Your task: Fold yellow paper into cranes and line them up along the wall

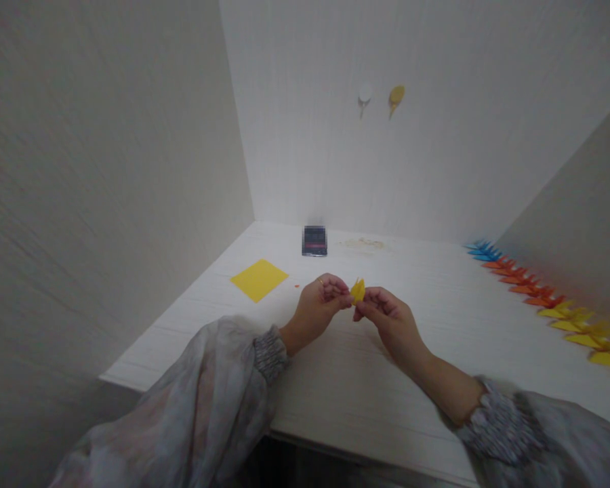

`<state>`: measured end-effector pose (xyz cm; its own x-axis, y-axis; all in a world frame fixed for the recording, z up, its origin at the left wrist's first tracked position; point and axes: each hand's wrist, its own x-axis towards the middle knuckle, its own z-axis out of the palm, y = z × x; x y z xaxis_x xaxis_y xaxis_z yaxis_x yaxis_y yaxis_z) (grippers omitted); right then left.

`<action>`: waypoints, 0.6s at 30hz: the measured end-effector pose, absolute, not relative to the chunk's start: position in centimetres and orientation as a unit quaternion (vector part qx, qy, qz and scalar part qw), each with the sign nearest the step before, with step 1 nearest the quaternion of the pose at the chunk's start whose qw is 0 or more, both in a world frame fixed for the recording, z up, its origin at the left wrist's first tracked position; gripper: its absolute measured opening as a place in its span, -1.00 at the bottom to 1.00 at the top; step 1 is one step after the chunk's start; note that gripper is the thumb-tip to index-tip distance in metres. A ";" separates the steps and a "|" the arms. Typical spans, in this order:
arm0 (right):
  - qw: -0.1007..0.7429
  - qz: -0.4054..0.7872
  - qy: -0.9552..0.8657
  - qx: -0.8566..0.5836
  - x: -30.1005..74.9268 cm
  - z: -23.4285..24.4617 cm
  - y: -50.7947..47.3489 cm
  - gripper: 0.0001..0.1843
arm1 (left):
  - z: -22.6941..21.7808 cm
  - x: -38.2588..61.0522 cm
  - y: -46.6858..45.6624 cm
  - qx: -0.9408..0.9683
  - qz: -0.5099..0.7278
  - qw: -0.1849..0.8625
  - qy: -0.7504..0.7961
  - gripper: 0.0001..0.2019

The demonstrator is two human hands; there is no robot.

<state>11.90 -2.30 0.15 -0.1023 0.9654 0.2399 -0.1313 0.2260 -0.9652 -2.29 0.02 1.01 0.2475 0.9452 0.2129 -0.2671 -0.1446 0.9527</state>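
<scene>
Between my two hands is a small folded piece of yellow origami paper (358, 291), held just above the white table. My left hand (321, 305) pinches its left side between thumb and fingers. On the other side, the fingertips of my right hand (389, 317) grip its right and lower edge. Thin points stick up from the top of the folded paper; its finer creases are too small to make out. A flat yellow paper square (259, 279) lies on the table to the left of my left hand.
Folded paper cranes in blue (484, 251), orange (523, 281) and yellow (584, 332) form a row along the right side. A dark phone-like object (314, 241) lies near the back wall. Two hooks, white (364, 95) and yellow (396, 95), are on that wall. A tiny orange scrap (297, 286) lies nearby.
</scene>
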 end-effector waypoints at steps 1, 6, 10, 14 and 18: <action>0.555 0.491 -0.552 -0.382 11.9 0.2 -2.3 -0.86 | 1.0 -2.3 0.0 0.546 0.526 0.570 0.315 -0.81; 0.559 0.466 -0.552 -0.408 11.8 0.6 -2.4 -0.84 | 0.6 -2.2 0.1 0.566 0.520 0.556 0.317 -0.84; 0.561 0.462 -0.548 -0.414 11.8 0.9 -2.5 -0.85 | 0.6 -2.2 0.1 0.569 0.515 0.567 0.299 -0.81; 0.562 0.465 -0.549 -0.408 11.8 0.9 -2.6 -0.85 | 0.9 -2.3 -0.2 0.567 0.512 0.573 0.297 -0.80; 0.567 0.471 -0.549 -0.394 11.9 0.8 -2.6 -0.86 | 1.1 -2.4 -0.3 0.555 0.513 0.583 0.299 -0.81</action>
<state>11.93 -2.59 0.78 -0.0458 0.9669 0.2511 -0.1013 0.2456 -0.9641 -2.39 -0.30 1.07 0.2954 0.9294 0.2212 -0.2654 -0.1425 0.9535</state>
